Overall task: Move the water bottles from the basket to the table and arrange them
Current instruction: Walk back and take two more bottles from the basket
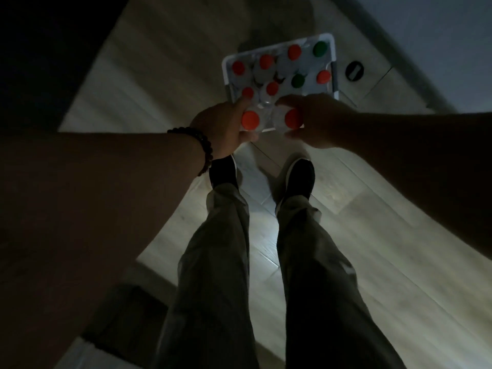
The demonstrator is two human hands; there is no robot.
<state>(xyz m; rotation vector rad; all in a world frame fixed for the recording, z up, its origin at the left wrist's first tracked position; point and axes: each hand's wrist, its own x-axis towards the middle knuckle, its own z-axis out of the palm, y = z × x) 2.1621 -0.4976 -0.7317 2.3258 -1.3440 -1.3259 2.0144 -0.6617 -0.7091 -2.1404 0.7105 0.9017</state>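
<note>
A white basket (333, 65) stands on the floor ahead of my feet, packed with several upright clear water bottles with red caps (266, 61) and two with green caps (319, 48). My left hand (223, 127) grips a red-capped bottle (250, 120) at the basket's near edge. My right hand (318, 121) grips another red-capped bottle (292, 119) beside it. Both bottles sit higher than those in the basket. No table shows in this dim view.
Pale wooden floor surrounds the basket. A round black object (354, 71) lies on the floor right of the basket. My legs and dark shoes (299, 179) stand just behind it. A dark piece of furniture (40, 49) fills the upper left.
</note>
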